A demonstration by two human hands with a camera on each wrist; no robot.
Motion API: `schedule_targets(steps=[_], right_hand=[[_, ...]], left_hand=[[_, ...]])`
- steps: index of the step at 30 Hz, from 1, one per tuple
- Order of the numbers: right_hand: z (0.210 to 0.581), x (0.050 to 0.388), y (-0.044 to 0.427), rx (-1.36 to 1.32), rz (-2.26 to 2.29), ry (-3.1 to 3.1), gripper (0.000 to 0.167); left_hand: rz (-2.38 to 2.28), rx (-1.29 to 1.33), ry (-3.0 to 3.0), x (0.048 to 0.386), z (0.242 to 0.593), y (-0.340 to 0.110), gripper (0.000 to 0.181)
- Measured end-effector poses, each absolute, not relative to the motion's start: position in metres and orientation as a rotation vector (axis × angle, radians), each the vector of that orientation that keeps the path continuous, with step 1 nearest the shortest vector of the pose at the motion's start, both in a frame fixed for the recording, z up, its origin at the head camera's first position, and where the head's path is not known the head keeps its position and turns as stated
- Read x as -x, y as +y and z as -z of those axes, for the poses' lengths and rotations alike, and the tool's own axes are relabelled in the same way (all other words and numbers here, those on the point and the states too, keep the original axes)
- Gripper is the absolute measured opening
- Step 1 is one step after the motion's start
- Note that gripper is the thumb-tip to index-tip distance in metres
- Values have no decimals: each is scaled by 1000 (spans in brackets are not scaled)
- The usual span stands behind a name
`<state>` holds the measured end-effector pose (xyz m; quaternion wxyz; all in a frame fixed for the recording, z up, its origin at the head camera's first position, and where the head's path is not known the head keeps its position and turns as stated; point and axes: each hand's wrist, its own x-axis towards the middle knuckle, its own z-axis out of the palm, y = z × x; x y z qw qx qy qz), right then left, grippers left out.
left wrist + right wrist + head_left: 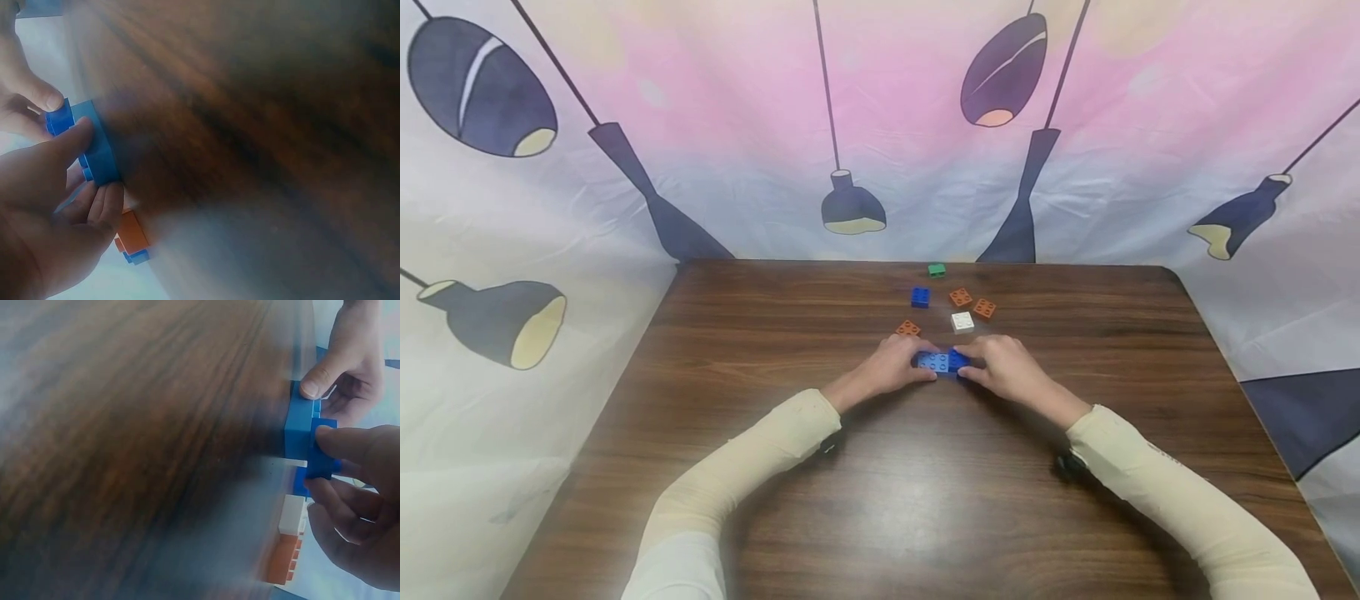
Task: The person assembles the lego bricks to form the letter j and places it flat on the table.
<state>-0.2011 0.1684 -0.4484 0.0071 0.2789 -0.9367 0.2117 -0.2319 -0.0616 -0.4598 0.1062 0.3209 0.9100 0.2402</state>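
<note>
A long light blue toy brick (pixel 933 362) lies on the table, studs up. My left hand (pixel 895 364) holds its left end between thumb and fingers. At the other end my right hand (pixel 1009 367) pinches a dark blue brick (pixel 322 449), which sits on top of the light blue one and juts a little past its end in the right wrist view. Whether the two are pressed fully together I cannot tell. Just beyond my left fingers is an orange brick (pixel 907 328).
Past my hands lie a white brick (pixel 962 322), two more orange bricks (pixel 961 297), another dark blue brick (pixel 921 297) and a green brick (pixel 936 271). The wooden table (pixel 880 492) ends at a patterned cloth backdrop (pixel 760 183).
</note>
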Motion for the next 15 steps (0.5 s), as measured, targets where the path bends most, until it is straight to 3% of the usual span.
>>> schedule_targets(steps=[11,15], right_hand=[[450,210,174,-886,-784,-2947,37],[451,211,174,-872,-804,-2967,48]], left_hand=[[-717,-956,2685,232,460,-63,43],[-712,-951,2682,232,460,-63,43]])
